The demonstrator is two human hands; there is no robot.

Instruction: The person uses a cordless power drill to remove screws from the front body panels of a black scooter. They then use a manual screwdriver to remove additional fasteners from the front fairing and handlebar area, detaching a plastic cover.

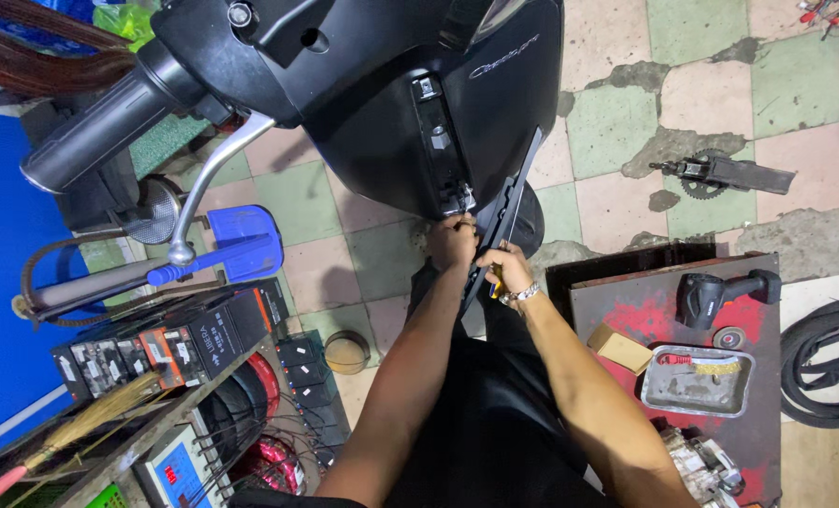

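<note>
Scooter body point(391, 103): black, glossy, by far the biggest thing before you; its front apron rises from the tiled floor point(626, 122) and you stand right against it. Too heavy to shift by hand, I judge.
Work stand point(669, 310): red, worn top at your right, carrying a black power driver point(720, 293), a small cardboard box point(619, 348) and a metal tray point(697, 381) near its front edge.
Shelf point(156, 414): at your left, packed with boxed batteries point(184, 348); a broom point(71, 428) lies across it.
Trim strip point(504, 212): long, narrow black plastic panel, slanting down from the apron's lower edge to your hands. It looks light, stiff but likely to snap if bent, and smooth enough to slip. Take it near its lower end and along the edges, close to where it meets the body.
Left hand point(452, 240): fingers curled shut against the bottom of the apron, at the open recess point(443, 150).
Right hand point(506, 268): closed around the strip's lower end, with something yellow tucked in the palm; I cannot tell what it is. A bracelet point(523, 294) sits on that wrist.
</note>
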